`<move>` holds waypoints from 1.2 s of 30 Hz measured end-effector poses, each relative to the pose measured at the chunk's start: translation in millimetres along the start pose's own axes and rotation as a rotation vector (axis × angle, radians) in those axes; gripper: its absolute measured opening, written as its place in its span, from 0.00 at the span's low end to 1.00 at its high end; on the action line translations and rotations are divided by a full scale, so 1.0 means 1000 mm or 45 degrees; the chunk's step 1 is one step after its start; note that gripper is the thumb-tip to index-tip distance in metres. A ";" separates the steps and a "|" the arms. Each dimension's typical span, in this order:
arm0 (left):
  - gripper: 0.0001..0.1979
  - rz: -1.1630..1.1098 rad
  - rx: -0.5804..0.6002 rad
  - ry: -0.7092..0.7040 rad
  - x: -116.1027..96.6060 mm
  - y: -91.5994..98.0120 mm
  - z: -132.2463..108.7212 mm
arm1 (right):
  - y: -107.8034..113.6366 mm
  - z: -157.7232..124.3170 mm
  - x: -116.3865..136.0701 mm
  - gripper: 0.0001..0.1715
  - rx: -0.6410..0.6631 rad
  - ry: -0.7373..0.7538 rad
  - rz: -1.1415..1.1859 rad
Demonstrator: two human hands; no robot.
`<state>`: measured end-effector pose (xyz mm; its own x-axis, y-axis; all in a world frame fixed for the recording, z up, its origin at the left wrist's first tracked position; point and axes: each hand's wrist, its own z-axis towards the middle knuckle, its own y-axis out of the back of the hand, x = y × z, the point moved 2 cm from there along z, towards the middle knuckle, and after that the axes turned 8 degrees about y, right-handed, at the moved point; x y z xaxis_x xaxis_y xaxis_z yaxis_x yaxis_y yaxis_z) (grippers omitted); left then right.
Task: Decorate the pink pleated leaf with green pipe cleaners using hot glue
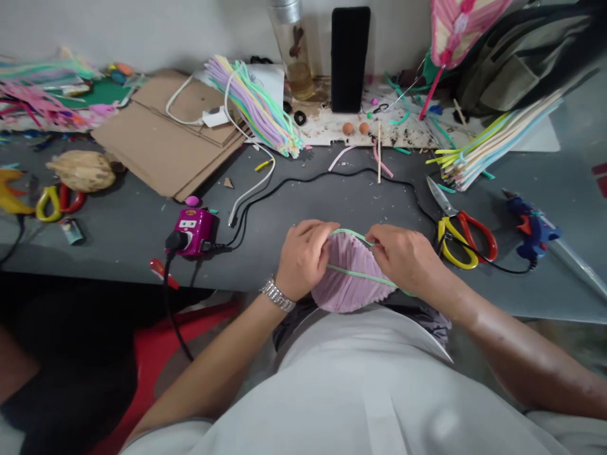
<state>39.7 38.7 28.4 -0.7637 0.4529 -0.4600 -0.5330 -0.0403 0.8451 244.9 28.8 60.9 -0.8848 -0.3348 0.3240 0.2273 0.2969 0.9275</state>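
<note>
A pleated lilac piece [348, 278] is gripped by the left hand [303, 259] and right hand [403, 256] with a green strand [363, 276]; a slackened grip could let the pleats spring loose.

Head-worn camera, facing forward and down, close range — one view (from above the lap)
</note>
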 end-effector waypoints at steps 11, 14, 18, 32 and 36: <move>0.33 0.012 0.196 -0.036 -0.010 -0.017 -0.009 | -0.005 -0.004 0.007 0.13 0.056 0.009 0.000; 0.32 -0.262 -0.051 0.161 -0.001 -0.006 -0.007 | -0.004 -0.004 0.008 0.14 0.073 -0.005 -0.009; 0.20 -0.496 -0.573 0.483 0.021 0.013 -0.009 | -0.006 -0.006 0.006 0.14 0.047 0.019 -0.020; 0.03 -1.161 -0.990 0.709 0.038 0.110 0.001 | -0.010 -0.009 0.001 0.09 -0.073 0.055 -0.035; 0.07 -1.504 -0.604 0.848 0.016 0.116 0.005 | -0.006 -0.004 0.007 0.09 -0.403 0.233 0.143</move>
<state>-32.4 46.1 120.9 0.2490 -0.0585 -0.9667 -0.9310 -0.2895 -0.2222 239.5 21.1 58.5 -0.7667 -0.4784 0.4282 0.4583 0.0593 0.8868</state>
